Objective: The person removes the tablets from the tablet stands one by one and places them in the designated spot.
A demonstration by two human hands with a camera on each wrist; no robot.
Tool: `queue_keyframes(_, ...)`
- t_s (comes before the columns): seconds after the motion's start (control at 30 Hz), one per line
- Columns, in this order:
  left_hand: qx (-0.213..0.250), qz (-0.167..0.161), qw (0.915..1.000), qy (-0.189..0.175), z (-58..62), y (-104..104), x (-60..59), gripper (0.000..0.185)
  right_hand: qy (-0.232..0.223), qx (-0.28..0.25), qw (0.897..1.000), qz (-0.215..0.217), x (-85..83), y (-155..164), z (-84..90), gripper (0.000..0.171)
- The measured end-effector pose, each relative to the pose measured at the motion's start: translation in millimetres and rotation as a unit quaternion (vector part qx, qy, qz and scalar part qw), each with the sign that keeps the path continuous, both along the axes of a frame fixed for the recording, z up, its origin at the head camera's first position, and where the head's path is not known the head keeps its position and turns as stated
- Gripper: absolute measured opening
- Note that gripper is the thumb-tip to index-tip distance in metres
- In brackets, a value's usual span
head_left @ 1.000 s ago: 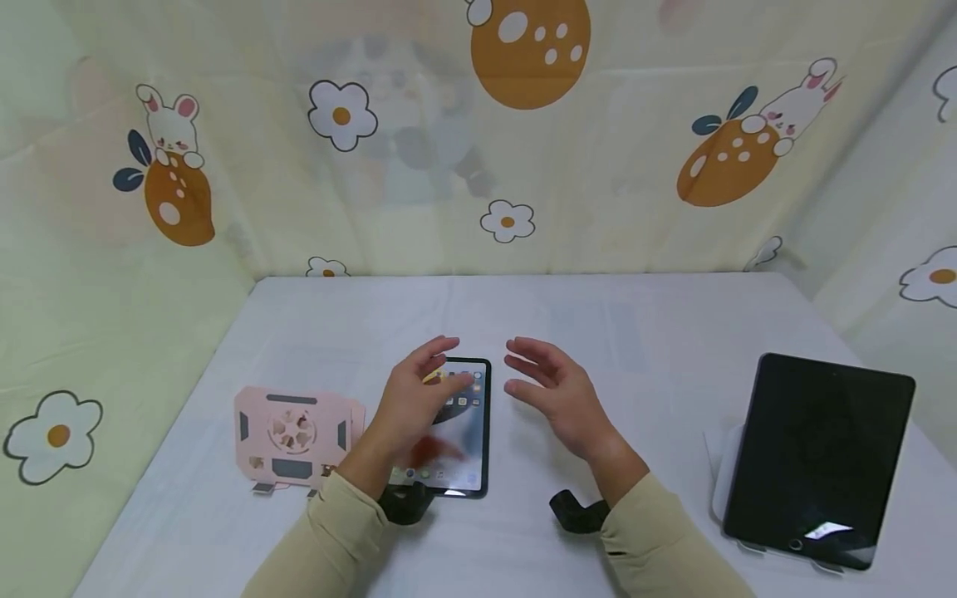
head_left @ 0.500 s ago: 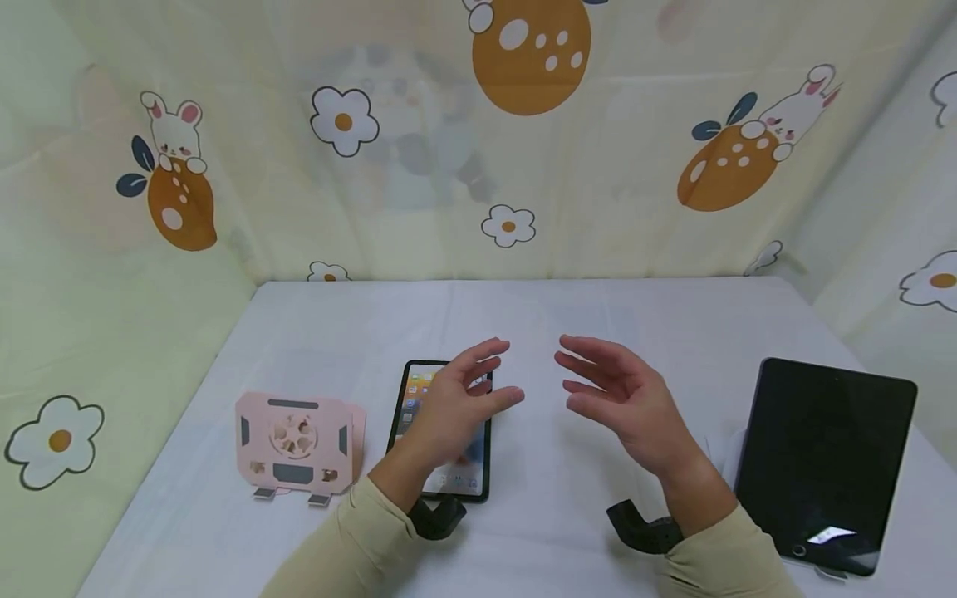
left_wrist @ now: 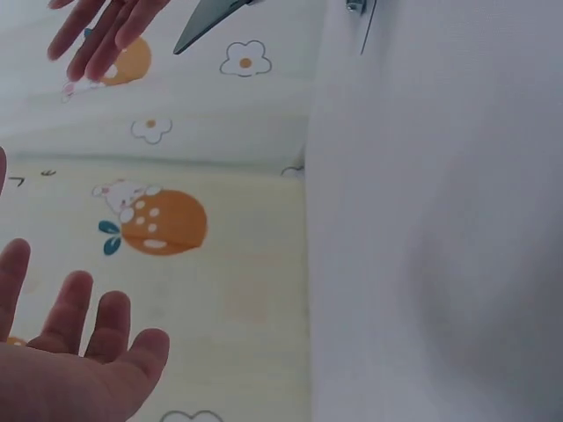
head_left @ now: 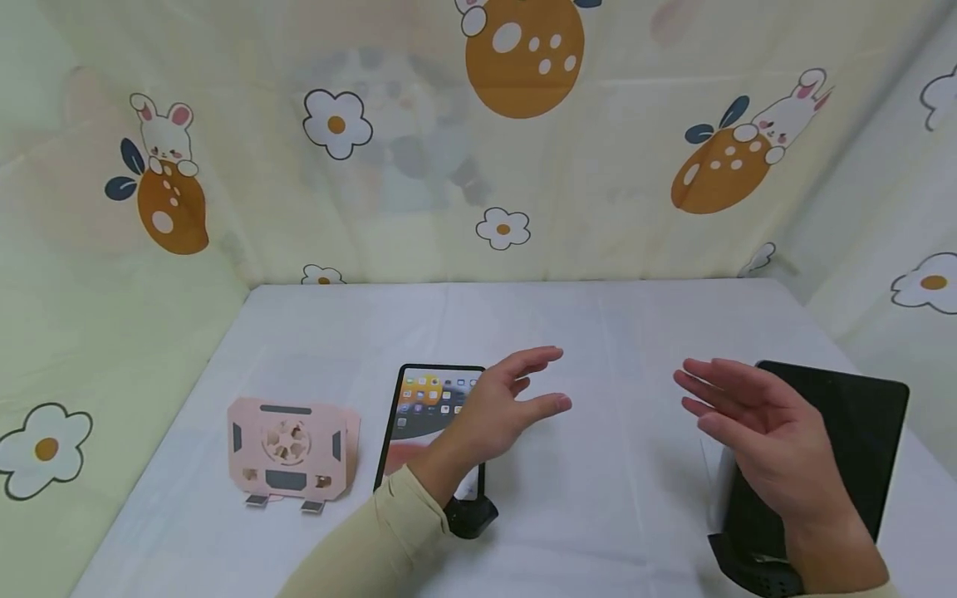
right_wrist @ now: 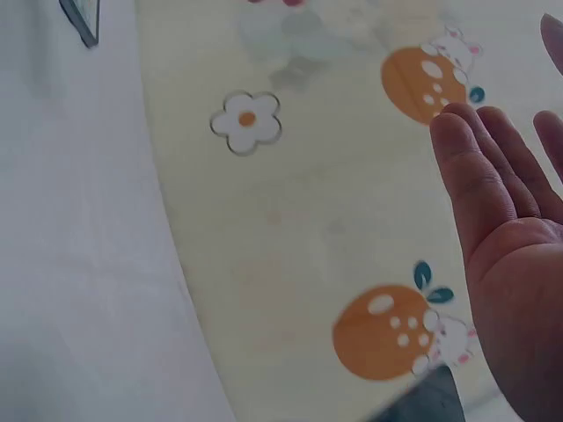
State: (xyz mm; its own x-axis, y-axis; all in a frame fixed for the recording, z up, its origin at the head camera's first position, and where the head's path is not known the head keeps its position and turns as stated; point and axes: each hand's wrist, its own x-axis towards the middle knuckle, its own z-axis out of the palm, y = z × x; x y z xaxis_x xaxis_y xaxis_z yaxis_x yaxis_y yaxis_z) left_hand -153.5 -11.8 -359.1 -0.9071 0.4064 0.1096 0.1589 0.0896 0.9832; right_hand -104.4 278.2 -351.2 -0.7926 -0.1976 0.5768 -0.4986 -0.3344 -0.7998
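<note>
My left hand (head_left: 508, 407) hovers open over the right edge of a small lit tablet (head_left: 426, 407) that lies flat on the white table (head_left: 598, 332); its fingers are straight and hold nothing. My right hand (head_left: 748, 423) is open too, raised in front of a larger dark tablet (head_left: 845, 432) that leans on a white stand at the right. In the left wrist view the open left palm (left_wrist: 62, 369) faces the patterned cloth wall. The right wrist view shows the open right palm (right_wrist: 510, 264) and a corner of a tablet (right_wrist: 81, 19).
A pink folding stand (head_left: 287, 448) stands left of the lit tablet. Cloth walls with rabbits and flowers (head_left: 523, 149) close in the table at the back and both sides. White tabletop lies between the two tablets.
Both hands have swung to the right. My left hand has come off the lit tablet's screen, uncovering it. My right hand has gone from the table's middle to the dark tablet.
</note>
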Motion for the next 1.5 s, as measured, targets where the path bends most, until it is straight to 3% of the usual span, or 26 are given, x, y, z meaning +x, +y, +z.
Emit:
queue_keyframes(0.13, -0.002, -0.013, 0.9999, 0.001, -1.8, 9.0, -4.1, 0.053, 0.002, -0.005, 1.0, -0.025, 10.7, 23.0, 1.7, 0.049)
queue_keyframes(0.37, 0.022, -0.046, 0.9987, -0.006, -2.7, 40.5, -14.0, 0.052, -0.006, 0.058, 0.986, -0.154, 23.3, 63.0, 5.1, 0.045)
queue_keyframes(0.53, 0.038, -0.085, 0.9957, -0.002, 0.8, 69.0, -17.0, 0.051, 0.026, 0.037, 0.988, -0.149, 17.7, 90.4, -1.4, 0.041)
queue_keyframes(0.63, 0.048, -0.097, 0.9942, 0.006, 1.7, 81.6, -17.6, 0.049, 0.01, 0.027, 0.984, -0.175, 18.5, 103.2, -5.9, 0.041)
queue_keyframes(0.8, 0.032, -0.106, 0.9939, 0.0, -2.0, 95.1, -17.3, 0.045, -0.024, 0.018, 0.977, -0.213, 29.2, 128.7, -21.2, 0.043)
queue_keyframes(0.93, 0.007, -0.115, 0.9933, 0.009, -5.1, 102.5, -18.7, 0.044, -0.023, 0.028, 0.97, -0.239, 29.0, 165.6, -45.5, 0.046)
queue_keyframes(1.07, 0.002, -0.119, 0.9928, 0.009, -6.5, 108.4, -22.2, 0.045, -0.054, 0.053, 0.944, -0.321, 14.0, 216.0, -79.3, 0.043)
queue_keyframes(1.2, -0.008, -0.123, 0.9924, 0.003, -6.6, 113.2, -25.7, 0.045, -0.093, 0.157, 0.878, -0.443, 1.9, 242.3, -97.3, 0.041)
queue_keyframes(1.27, -0.015, -0.126, 0.9919, 0.003, -6.8, 115.6, -27.1, 0.045, -0.118, 0.211, 0.846, -0.475, 2.2, 239.1, -96.3, 0.041)
queue_keyframes(1.3, -0.017, -0.127, 0.9918, 0.002, -6.8, 117.1, -27.8, 0.045, -0.113, 0.209, 0.847, -0.475, 2.4, 237.4, -98.1, 0.042)
queue_keyframes(1.33, -0.019, -0.127, 0.9917, -0.001, -7.2, 118.5, -28.4, 0.044, -0.115, 0.188, 0.858, -0.464, 3.0, 235.2, -99.1, 0.043)
queue_keyframes(1.43, -0.021, -0.126, 0.9917, -0.013, -9.0, 123.0, -29.1, 0.04, -0.138, 0.062, 0.906, -0.395, 3.9, 229.2, -100.7, 0.045)
queue_keyframes(1.5, -0.021, -0.125, 0.9917, -0.02, -10.6, 126.4, -29.0, 0.039, -0.132, -0.023, 0.926, -0.353, 2.2, 230.2, -105.7, 0.046)
